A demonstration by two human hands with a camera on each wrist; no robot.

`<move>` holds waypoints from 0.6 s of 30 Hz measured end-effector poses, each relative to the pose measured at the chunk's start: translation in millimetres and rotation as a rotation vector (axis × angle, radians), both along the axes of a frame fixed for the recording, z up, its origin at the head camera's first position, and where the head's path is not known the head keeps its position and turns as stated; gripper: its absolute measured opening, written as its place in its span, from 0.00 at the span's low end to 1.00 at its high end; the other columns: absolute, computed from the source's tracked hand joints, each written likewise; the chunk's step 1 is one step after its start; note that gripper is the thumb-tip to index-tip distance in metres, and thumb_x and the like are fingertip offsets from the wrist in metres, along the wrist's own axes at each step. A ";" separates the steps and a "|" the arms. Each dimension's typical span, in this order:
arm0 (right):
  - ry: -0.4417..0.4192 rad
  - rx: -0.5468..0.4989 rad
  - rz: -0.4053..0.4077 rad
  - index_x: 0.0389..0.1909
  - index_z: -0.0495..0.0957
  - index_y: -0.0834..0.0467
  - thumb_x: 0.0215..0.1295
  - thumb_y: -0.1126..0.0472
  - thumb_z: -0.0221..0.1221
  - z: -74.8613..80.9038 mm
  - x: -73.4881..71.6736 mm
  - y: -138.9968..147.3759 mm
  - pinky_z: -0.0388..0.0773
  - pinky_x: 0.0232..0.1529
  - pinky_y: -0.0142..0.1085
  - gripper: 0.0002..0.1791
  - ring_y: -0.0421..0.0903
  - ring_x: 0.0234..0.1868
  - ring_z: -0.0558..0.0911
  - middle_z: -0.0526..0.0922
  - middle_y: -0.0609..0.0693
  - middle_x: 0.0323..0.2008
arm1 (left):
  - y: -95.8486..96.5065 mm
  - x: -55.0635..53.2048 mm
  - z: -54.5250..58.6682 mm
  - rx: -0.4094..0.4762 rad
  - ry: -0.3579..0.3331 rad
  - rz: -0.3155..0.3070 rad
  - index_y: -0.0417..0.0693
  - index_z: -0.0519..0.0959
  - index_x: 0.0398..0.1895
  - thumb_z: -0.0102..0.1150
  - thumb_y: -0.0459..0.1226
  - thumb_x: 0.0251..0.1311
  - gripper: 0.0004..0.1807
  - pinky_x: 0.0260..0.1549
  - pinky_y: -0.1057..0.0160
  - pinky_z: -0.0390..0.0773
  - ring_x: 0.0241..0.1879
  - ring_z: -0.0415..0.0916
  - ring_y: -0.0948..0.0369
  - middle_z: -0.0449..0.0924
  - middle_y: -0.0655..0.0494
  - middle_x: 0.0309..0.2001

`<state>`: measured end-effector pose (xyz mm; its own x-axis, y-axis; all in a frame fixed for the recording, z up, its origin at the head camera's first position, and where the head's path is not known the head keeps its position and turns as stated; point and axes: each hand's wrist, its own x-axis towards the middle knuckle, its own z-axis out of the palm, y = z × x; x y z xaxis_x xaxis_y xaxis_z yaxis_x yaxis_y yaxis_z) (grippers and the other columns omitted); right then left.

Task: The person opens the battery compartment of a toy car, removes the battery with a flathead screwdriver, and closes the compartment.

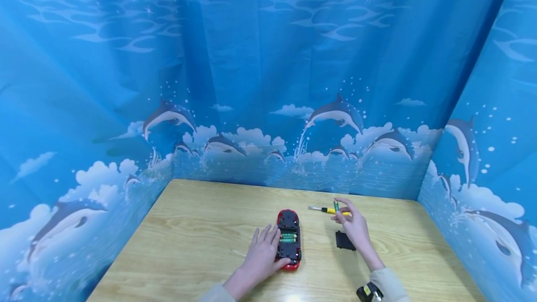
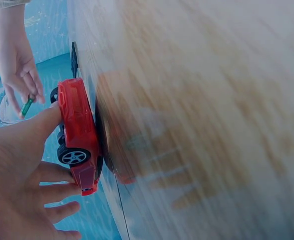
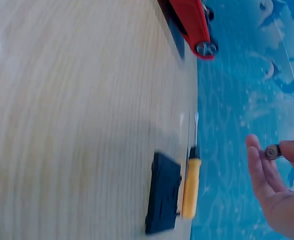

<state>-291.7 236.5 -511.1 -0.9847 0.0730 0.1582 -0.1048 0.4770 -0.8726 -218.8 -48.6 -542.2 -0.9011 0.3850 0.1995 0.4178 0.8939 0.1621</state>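
Observation:
A red toy car [image 1: 288, 251] lies upside down on the wooden table, its black underside facing up. Green batteries [image 1: 288, 237] sit in the uncovered compartment at its middle. My left hand [image 1: 262, 253] holds the car from the left, thumb across its near end and fingertips along its side; the left wrist view shows the car's red flank [image 2: 78, 112]. To the right, above the table, my right hand [image 1: 354, 228] pinches another green battery [image 1: 336, 205] between thumb and fingers. In the right wrist view that battery's round end [image 3: 272, 152] faces the camera.
A black battery cover [image 1: 345, 240] lies on the table [image 1: 201, 209] below my right hand. Beyond it is a screwdriver [image 1: 328, 210] with a yellow handle, partly behind my fingers. A thin pale stick [image 1: 238, 252] lies left of my left hand. Blue dolphin-print curtains [image 1: 251, 83] enclose the table.

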 end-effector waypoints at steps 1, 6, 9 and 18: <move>-0.024 0.008 -0.012 0.70 0.70 0.54 0.75 0.68 0.54 0.2 -0.4 4.7 0.86 0.44 0.46 0.24 0.60 0.45 0.87 0.81 0.66 0.46 | 0.0 0.0 -0.1 0.001 0.001 0.000 0.37 0.70 0.71 0.60 0.65 0.59 0.48 0.70 0.38 0.63 0.71 0.65 0.44 0.67 0.42 0.72; -0.097 0.060 -0.051 0.72 0.67 0.57 0.75 0.64 0.54 -0.9 -3.1 29.1 0.83 0.44 0.48 0.26 0.62 0.49 0.85 0.83 0.64 0.47 | -0.1 0.5 0.2 0.008 0.001 0.000 0.37 0.70 0.71 0.61 0.65 0.59 0.48 0.70 0.38 0.63 0.71 0.64 0.43 0.67 0.42 0.72; -0.108 0.079 -0.065 0.72 0.66 0.60 0.74 0.64 0.55 -3.1 -6.1 43.2 0.83 0.46 0.50 0.26 0.63 0.49 0.85 0.83 0.65 0.47 | -0.3 0.6 0.7 0.012 0.002 0.000 0.37 0.70 0.70 0.61 0.65 0.59 0.48 0.70 0.38 0.62 0.71 0.64 0.43 0.68 0.41 0.72; -0.146 0.153 -0.123 0.68 0.70 0.64 0.69 0.62 0.60 -13.0 -11.8 81.8 0.77 0.36 0.33 0.28 0.52 0.41 0.87 0.83 0.67 0.48 | -0.3 0.2 -0.2 -0.002 0.006 -0.003 0.37 0.70 0.70 0.60 0.65 0.59 0.48 0.70 0.38 0.63 0.71 0.65 0.44 0.68 0.42 0.71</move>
